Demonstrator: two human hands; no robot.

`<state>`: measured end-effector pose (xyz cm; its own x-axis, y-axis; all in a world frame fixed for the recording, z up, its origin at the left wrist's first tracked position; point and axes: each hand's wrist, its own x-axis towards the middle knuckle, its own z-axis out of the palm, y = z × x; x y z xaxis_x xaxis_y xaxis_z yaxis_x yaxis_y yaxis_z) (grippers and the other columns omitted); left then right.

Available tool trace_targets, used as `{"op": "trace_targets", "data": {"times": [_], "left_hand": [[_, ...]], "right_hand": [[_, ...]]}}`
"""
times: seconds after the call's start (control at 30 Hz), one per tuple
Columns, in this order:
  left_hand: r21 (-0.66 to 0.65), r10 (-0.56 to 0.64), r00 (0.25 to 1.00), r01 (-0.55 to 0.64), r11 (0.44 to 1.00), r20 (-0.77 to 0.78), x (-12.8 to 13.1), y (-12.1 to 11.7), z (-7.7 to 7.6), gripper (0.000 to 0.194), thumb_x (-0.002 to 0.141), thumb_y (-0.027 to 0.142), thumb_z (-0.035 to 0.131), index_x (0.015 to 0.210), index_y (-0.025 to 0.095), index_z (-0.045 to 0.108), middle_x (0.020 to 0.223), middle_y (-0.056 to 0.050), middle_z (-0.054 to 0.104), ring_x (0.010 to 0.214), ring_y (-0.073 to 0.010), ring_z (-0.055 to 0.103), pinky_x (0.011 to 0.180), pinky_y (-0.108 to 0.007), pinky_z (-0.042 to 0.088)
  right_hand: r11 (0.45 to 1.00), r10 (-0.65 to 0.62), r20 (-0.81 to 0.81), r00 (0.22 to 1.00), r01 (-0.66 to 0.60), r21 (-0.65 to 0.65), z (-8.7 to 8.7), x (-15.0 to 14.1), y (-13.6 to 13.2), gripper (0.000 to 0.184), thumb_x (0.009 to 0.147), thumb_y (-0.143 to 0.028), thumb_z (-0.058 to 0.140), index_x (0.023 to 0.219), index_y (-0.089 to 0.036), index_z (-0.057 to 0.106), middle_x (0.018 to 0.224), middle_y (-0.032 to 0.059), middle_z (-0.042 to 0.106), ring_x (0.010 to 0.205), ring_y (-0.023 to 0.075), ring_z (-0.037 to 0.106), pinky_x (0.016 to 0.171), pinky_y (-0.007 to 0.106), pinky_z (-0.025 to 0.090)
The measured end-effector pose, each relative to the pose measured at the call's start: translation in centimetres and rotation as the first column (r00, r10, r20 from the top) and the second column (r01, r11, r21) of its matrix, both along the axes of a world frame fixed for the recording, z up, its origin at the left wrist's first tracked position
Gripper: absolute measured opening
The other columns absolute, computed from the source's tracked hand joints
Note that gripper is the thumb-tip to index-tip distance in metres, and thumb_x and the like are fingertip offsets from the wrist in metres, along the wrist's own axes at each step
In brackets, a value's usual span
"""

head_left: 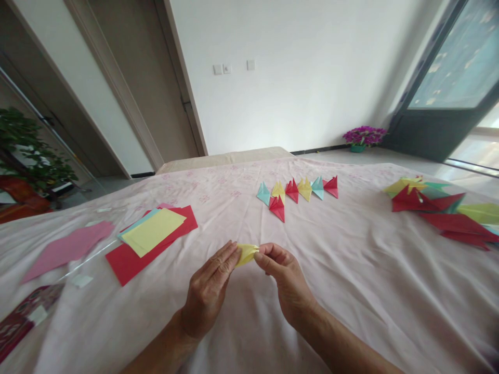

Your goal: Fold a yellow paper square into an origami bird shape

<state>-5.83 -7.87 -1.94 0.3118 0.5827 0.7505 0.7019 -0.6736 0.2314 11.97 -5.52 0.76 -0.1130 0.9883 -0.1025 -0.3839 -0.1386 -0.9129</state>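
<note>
Left hand (208, 286), right hand (287, 283) gripping opposite ends of yellow paper (245, 254); cloth (351, 275) spreads rightward to folded pile (458, 223).

One bare left hand (212, 283) and one bare right hand (286, 278); one small folded yellow paper piece (247, 254) between them. Seven pointed, folded paper figures stand mid-table: three red paper figures (291, 190), two yellow paper figures (304, 189), two light-blue paper figures (318, 188). Three square white wall plates (250, 65); one bunch of purple flowers (364, 135). Overlap hides the number in the flat coloured paper stack (156, 231) and the multicoloured folded-paper pile (454, 223)
</note>
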Motion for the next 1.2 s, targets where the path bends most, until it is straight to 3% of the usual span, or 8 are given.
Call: {"op": "trace_targets", "data": {"times": [0.3,0.47,0.7,0.87,1.2], "left_hand": [[0.099,0.006,1.0,-0.003,0.995,-0.029,-0.1,0.3,-0.2,0.059,0.085,-0.003,0.056,0.139,0.017,0.045,0.136,-0.012,0.056,0.123,-0.0255,0.055,0.101,-0.041,0.052],[0.103,-0.006,0.999,0.009,0.995,-0.033,-0.2,0.3,-0.1,0.058,0.083,-0.005,0.057,0.137,0.015,0.048,0.134,-0.012,0.057,0.123,-0.0259,0.055,0.101,-0.042,0.052],[0.125,-0.02,0.999,0.026,0.992,-0.051,-0.2,0.1,-0.1,0.056,0.082,-0.007,0.058,0.134,0.012,0.051,0.131,-0.013,0.059,0.123,-0.0271,0.054,0.101,-0.043,0.052],[0.141,-0.04,0.995,0.052,0.989,-0.09,-0.3,0.2,0.1,0.057,0.083,-0.007,0.056,0.136,0.011,0.049,0.131,-0.013,0.059,0.125,-0.028,0.053,0.101,-0.044,0.051],[0.17,-0.021,0.991,0.044,0.985,-0.131,-0.3,0.3,0.4,0.053,0.084,-0.005,0.054,0.135,0.01,0.05,0.129,-0.014,0.061,0.124,-0.0271,0.053,0.1,-0.042,0.051]], "right_hand": [[0.999,0.009,0.042,0.999,-0.011,0.045,-0.2,0.2,0.1,0.025,0.064,-0.036,0.078,0.071,-0.017,0.063,0.066,-0.0028,0.054,0.06,0.0099,0.041,0.058,0.024,0.032],[0.993,-0.022,0.153,0.988,0.004,0.121,-0.3,0.2,0.0,0.022,0.071,-0.036,0.073,0.074,-0.017,0.061,0.068,-0.0027,0.052,0.057,0.0091,0.04,0.054,0.023,0.031],[0.977,-0.14,0.358,0.923,0.07,0.203,-0.2,-0.3,-0.4,0.013,0.077,-0.03,0.06,0.076,-0.019,0.054,0.063,-0.0048,0.049,0.05,0.0083,0.038,0.046,0.022,0.028],[0.957,-0.238,0.403,0.884,0.143,0.252,-0.4,-0.7,-0.4,0.01,0.077,-0.029,0.057,0.076,-0.02,0.053,0.062,-0.004,0.052,0.051,0.0104,0.043,0.048,0.023,0.033],[0.921,-0.325,0.522,0.788,0.138,0.365,-0.4,-0.5,-0.3,0.005,0.077,-0.024,0.057,0.074,-0.021,0.057,0.064,-0.002,0.061,0.057,0.0137,0.054,0.055,0.025,0.041]]}}
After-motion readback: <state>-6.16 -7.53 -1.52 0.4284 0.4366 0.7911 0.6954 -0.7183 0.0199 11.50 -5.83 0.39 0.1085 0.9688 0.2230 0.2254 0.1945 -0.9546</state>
